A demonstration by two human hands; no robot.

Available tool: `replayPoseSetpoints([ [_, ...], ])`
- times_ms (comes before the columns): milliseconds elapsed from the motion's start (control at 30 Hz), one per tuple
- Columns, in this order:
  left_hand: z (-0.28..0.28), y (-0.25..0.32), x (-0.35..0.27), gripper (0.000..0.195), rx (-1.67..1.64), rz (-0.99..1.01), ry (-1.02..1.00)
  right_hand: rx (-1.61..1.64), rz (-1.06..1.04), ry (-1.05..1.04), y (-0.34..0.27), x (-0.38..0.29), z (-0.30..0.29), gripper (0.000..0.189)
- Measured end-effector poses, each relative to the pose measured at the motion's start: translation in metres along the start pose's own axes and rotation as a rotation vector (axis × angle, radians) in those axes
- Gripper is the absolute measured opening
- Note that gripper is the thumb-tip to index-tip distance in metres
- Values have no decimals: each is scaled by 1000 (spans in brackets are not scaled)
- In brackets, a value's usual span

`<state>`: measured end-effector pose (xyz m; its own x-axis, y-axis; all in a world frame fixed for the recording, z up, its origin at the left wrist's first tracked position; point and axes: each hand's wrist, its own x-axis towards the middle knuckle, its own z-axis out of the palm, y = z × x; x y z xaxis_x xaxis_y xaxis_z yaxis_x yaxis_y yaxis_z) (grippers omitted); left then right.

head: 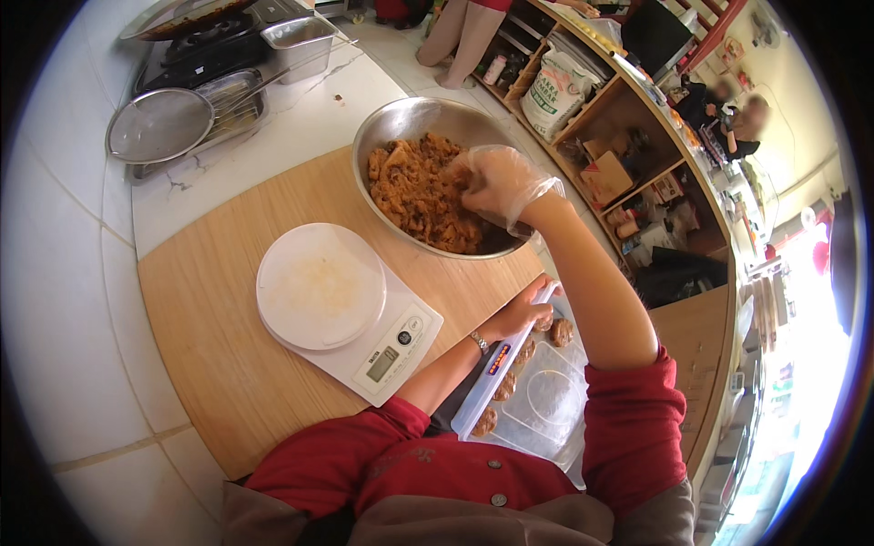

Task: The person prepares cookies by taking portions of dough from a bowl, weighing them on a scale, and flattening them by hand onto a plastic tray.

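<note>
My right hand (pixel 495 181), in a clear plastic glove, reaches into a steel mixing bowl (pixel 423 108). Its fingers are curled around some of the crumbly brown mixture (pixel 416 198); the fingertips are partly hidden. My left hand (pixel 522 310), bare with a wristwatch, grips the rim of a translucent plastic container (pixel 546 396) at the table's edge. Several brown balls (pixel 504 386) lie along one side inside it. A white Tanita kitchen scale (pixel 410 334) stands left of my left hand. On it, the round pan (pixel 321 286) bears a pale smear and no mixture.
A wooden board (pixel 225 327) lies under the bowl and scale. Beyond it are a mesh strainer (pixel 162 125), a steel pan (pixel 300 51) and a black stove (pixel 198 51). Shelves at right hold a flour sack (pixel 556 92). Other people stand farther off.
</note>
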<state>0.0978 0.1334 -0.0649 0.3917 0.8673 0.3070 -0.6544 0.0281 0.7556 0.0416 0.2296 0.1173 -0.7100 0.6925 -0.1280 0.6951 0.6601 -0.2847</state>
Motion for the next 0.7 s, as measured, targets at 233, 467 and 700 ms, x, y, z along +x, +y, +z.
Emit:
replayPoseSetpoints([
  [233,-7,-2,-1,44,48,-117,-50,411,123,139,5,-3,-11,34],
  [467,-4,6,-4,37,-79,-184,-46,218,-13,107,-8,-8,-4,35],
  [700,-4,3,-2,38,-21,-100,-31,533,264,46,-15,-11,-19,25],
])
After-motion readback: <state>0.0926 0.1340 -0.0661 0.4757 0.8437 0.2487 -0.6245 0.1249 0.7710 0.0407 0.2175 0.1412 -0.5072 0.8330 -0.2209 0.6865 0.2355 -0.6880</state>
